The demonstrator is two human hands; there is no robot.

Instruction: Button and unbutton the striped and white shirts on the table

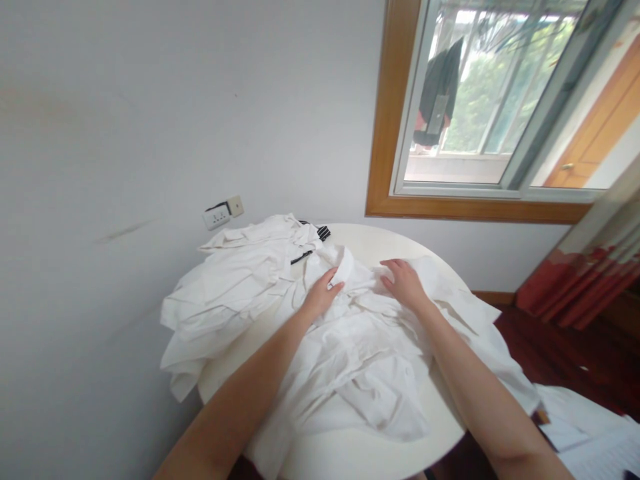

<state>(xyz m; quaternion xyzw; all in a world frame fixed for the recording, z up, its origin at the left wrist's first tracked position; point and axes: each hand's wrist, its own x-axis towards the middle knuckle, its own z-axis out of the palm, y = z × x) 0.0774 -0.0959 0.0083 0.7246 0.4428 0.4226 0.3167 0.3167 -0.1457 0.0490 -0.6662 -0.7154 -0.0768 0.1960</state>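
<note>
A crumpled white shirt [360, 360] is spread over the round white table [330, 460], with its collar at the far side. My left hand [321, 295] has the collar edge between its thumb and fingers. To the right, my right hand [403, 284] rests on the same cloth with its fingers stretched apart. More white garments [240, 267] lie in a heap on the left of the table, overhanging its edge. A black-and-white striped piece [324, 233] pokes out behind that heap.
A wall socket [217, 217] sits just above the heap. The wood-framed window [378, 160] is at the upper right. A red and beige curtain [565, 287] hangs at the right. Papers [605, 457] lie on a white surface at the lower right.
</note>
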